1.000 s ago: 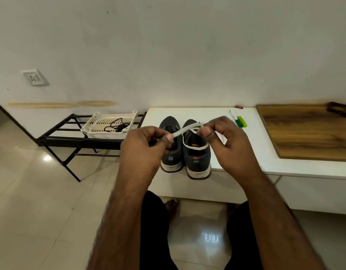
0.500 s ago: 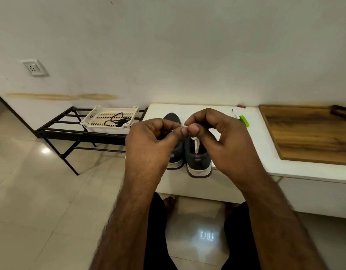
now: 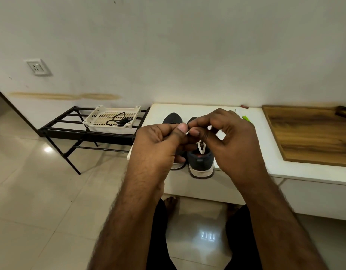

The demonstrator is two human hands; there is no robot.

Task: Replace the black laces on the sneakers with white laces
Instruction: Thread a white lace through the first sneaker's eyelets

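Fingertips of the left hand (image 3: 158, 145) and of the right hand (image 3: 232, 139) are brought together in front of the camera, and a small white piece of the white lace (image 3: 201, 148) is pinched between them. The grip of the left hand is pressed together, thumb against forefinger, on the lace end; the grip of the right hand is also closed on the same lace, thumb and forefinger touching it just beside the left thumb. Below this grip, two strands of the lace are seen hanging down into the opening of the right sneaker (image 3: 201, 164), where they come close together. The left sneaker (image 3: 173, 119) is placed just beside it, mostly hidden behind the left hand; only its toe and a part of its heel are visible. Both sneakers are standing on the white bench (image 3: 246, 168), with the heels at the near edge.

To the left of the grip and further back, a white perforated basket (image 3: 102, 117) is set on a black metal rack (image 3: 66, 129), and the black laces (image 3: 119, 120) are lying inside it. To the right of the grip, a wooden board (image 3: 312, 137) is lying on the bench. Behind the right hand, a small green object (image 3: 245, 118) is partly seen; what it is cannot be told.
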